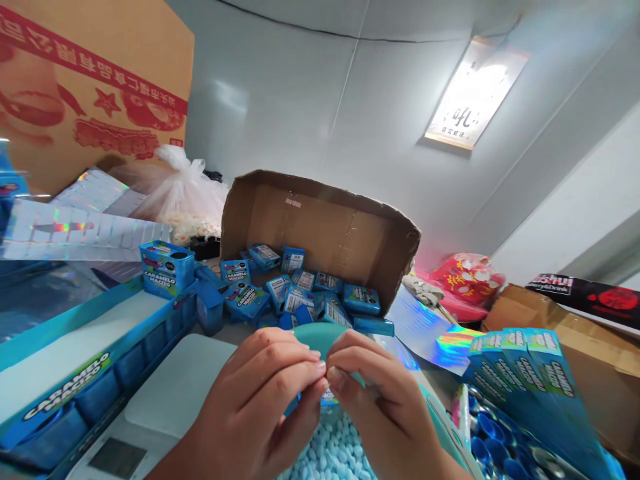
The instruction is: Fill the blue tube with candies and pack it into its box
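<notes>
My left hand [260, 400] and my right hand [380, 400] meet at the fingertips low in the middle of the head view. Both pinch a small blue packet [327, 399] that is mostly hidden behind the fingers. Under the hands lies a teal bowl [315, 337] holding several small pale blue candies [335, 453]. Just beyond, several small blue "Caramelo Macizo" boxes [300, 293] spill out of a brown cardboard box [325, 220] lying on its side.
A blue display tray [90, 373] sits at the left with one small box [167, 267] on its far corner. A stack of flat blue cartons [525, 373] and blue caps [495, 440] lie at the right. Holographic sheets [75, 230], a plastic bag [180, 190] and a large carton [95, 87] stand behind.
</notes>
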A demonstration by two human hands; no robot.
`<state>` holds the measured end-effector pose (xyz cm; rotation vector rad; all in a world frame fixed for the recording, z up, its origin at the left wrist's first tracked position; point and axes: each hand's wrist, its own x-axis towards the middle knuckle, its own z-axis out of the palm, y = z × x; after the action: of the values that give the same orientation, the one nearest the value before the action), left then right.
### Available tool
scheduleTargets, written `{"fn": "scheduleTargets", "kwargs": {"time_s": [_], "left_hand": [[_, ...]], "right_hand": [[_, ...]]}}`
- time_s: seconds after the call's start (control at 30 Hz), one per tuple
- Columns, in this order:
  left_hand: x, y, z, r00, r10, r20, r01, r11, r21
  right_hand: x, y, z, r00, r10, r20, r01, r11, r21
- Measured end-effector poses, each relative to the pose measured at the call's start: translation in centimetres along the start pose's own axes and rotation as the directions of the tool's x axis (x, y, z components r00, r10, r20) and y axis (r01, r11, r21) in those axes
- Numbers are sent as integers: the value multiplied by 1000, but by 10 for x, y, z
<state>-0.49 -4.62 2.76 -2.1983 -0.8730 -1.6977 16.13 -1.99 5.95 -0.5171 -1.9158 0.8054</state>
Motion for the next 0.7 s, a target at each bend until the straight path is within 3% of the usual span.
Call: {"fn": "scheduleTargets", "kwargs": {"time_s": [0.7], "left_hand": [[-1, -1, 3, 999, -30, -21, 28, 998, -59]], "right_hand": [[-2, 2, 2, 998, 44, 33, -44, 999, -3]]}}
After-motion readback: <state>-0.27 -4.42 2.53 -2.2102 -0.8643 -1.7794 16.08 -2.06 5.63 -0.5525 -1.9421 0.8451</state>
